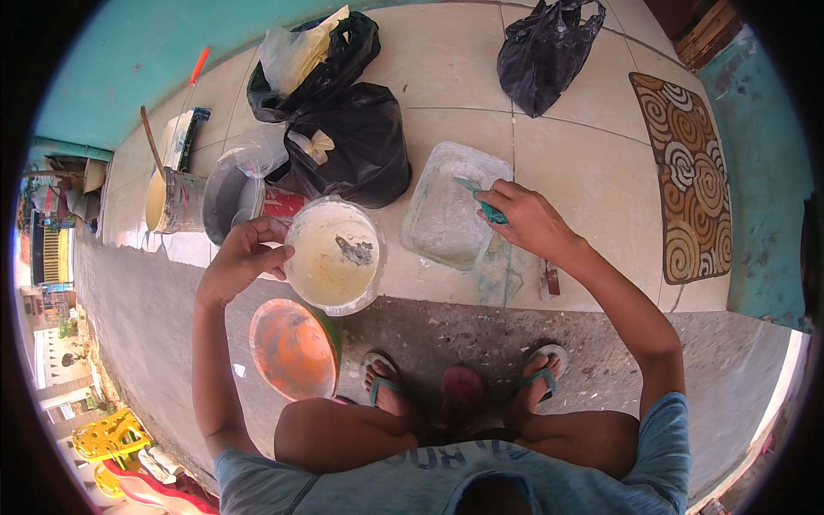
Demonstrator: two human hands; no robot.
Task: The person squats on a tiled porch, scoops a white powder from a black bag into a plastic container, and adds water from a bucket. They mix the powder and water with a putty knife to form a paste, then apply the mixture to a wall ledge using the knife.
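My left hand [251,254] grips the rim of a round white plastic bowl [322,283], tilted so that its inside shows. Pale cream residue coats the bowl, with a grey patch on one side. In my right hand [531,219] is a green-handled scraper [490,209], its pointed blade over a white-crusted rectangular plastic tub [444,225]. The tub rests on the tiled floor between my hands. Below the bowl, an orange basin [293,351] leans on its side on the concrete.
Black plastic bags [360,141] stand beyond the bowl, another black bag [547,58] farther right. Left are a grey bucket [222,199] and a paint pail [183,203] with a stick. A swirl-patterned mat [689,180] lies right. The tile edge [579,309] crosses before my sandalled feet.
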